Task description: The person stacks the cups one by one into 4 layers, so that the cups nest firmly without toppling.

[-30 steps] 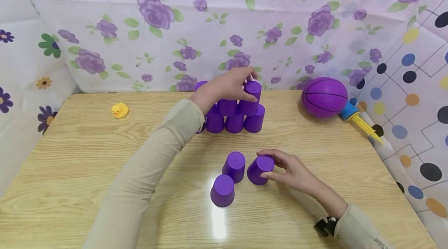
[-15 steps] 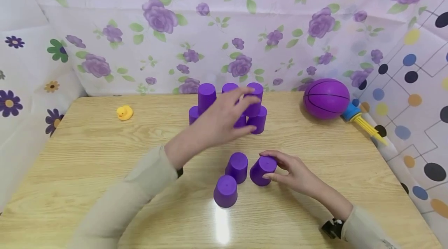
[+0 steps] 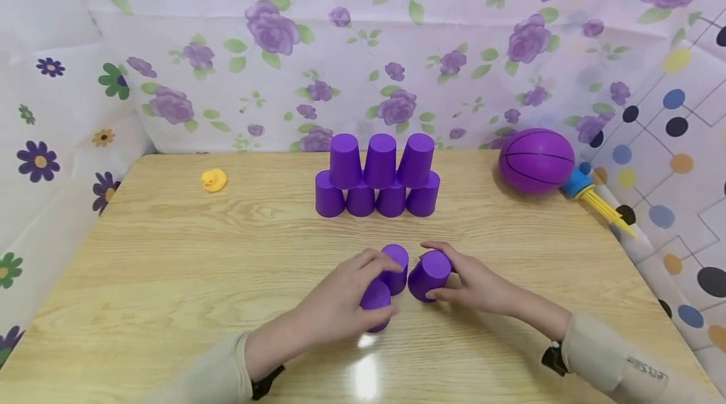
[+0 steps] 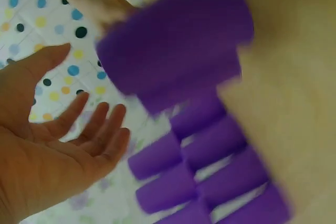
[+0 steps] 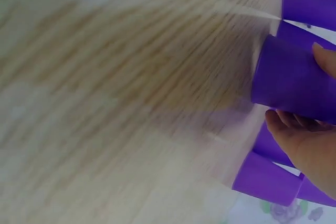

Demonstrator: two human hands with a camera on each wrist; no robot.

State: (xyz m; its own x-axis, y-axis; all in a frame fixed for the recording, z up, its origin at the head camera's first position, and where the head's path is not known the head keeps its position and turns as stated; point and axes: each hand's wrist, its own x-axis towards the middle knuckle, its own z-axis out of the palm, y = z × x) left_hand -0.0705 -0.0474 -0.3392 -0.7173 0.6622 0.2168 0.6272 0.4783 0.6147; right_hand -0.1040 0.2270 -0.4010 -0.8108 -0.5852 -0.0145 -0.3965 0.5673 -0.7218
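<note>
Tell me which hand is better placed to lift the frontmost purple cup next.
Left, probably: the left hand is free and right by the frontmost purple cup, while the right hand grips another purple cup.

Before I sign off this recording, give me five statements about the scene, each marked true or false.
1. The stack has four cups in its lower row. True.
2. Its upper row has two. False: it has three.
3. The right hand holds a cup. True.
4. In the head view, the duck is right of the stack. False: the duck is left of it.
5. The left hand grips the ball. False: the left hand is by a near cup.
</note>
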